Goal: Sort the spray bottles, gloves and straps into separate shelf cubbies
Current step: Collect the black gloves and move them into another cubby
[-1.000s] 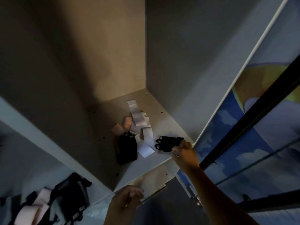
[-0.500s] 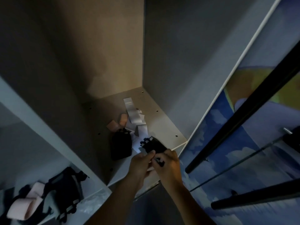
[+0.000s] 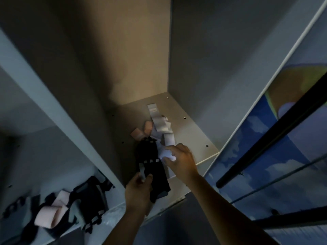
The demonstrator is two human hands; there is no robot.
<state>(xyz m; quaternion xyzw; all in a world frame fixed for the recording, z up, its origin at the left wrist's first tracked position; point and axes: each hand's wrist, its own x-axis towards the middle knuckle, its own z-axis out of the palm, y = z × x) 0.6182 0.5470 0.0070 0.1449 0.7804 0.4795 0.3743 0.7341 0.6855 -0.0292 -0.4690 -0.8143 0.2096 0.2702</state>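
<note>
Grey shelf cubby [image 3: 191,131], viewed from above. Nearest, the left hand [image 3: 139,190] pinches the lower end of a black glove [image 3: 154,172] at the cubby's front edge. Just beyond, the right hand [image 3: 182,160] hovers with fingers loosely spread, holding nothing, over a white strap [image 3: 159,119]. Beyond both hands lie pink straps [image 3: 141,133]. Left of the hands, a neighbouring cubby holds dark gloves [image 3: 92,200].

Two hands [image 3: 139,190], two shelf cubbies [image 3: 187,138], two pink strap rolls [image 3: 141,132] in the right one.
</note>
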